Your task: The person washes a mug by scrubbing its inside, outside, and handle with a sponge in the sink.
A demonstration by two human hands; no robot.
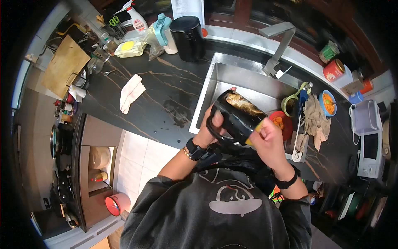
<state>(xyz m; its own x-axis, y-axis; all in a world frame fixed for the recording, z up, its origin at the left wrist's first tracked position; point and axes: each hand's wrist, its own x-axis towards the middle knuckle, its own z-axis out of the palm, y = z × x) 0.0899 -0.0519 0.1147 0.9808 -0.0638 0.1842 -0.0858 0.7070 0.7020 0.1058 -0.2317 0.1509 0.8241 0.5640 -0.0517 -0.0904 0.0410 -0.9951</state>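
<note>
We have a glossy black vessel (242, 118) tilted over the near side of the sink (202, 97), above the basin and well apart from its floor. Our left hand (209, 128) is closed round the vessel at its handle side, with fingertips (233, 88) showing past the far edge. Our right hand (268, 135) is curled against the other end, fingers nearly together, pinching a yellow thing (261, 125) between them and the dark wall. It may be a sponge, though too little of it shows for us to be sure. We read the step as wiping the vessel's outside.

To do that well, we would let the left grip carry all the weight – firm at the handle, since a wet, smooth wall could slip – and leave the right free to press and stroke. Short, overlapping passes should serve better than long ones, with the left wrist turning the vessel a little each time. The brown, streaky patch (245, 101) on the upper end deserves a closer look; we cannot tell whether it is residue or reflection.

Keeping the vessel farther over the basin would be wise, because drops (178, 118) already mark the dark surface (166, 85) beside it. We should also steer clear of the red bowl (287, 130) just beside our right hand, as a knock could tip its orange contents.
</note>
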